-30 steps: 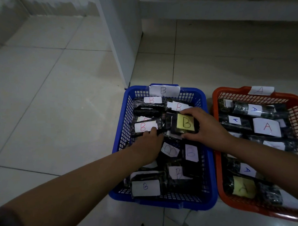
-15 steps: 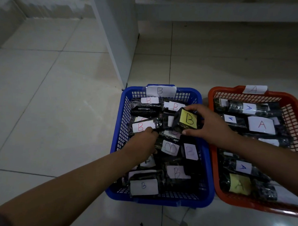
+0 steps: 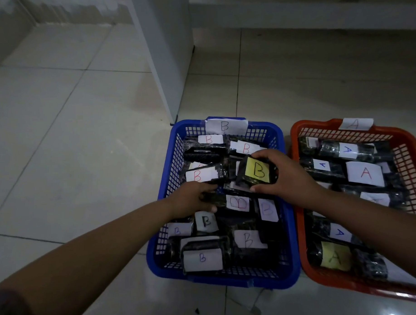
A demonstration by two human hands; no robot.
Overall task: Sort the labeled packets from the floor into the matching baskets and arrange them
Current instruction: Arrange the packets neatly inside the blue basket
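Observation:
A blue basket (image 3: pixel 167 194) tagged B holds several dark packets with B labels. Beside it on the right stands an orange basket (image 3: pixel 412 150) tagged A, filled with several A-labelled packets. My right hand (image 3: pixel 285 178) grips a dark packet with a yellow B label (image 3: pixel 255 171), tilted and raised a little over the middle of the blue basket. My left hand (image 3: pixel 194 198) reaches into the blue basket, fingers curled on a dark packet (image 3: pixel 218 200) just below a packet with a red B label (image 3: pixel 203 175).
A white cabinet or post (image 3: pixel 170 52) stands on the tiled floor behind the blue basket. A low white ledge (image 3: pixel 303 15) runs along the back. Pale floor tiles (image 3: pixel 72 150) spread to the left of the baskets.
My right hand has lifted and tilted the yellow-labelled B packet. My left hand has drawn back slightly, uncovering a black-B packet near it.

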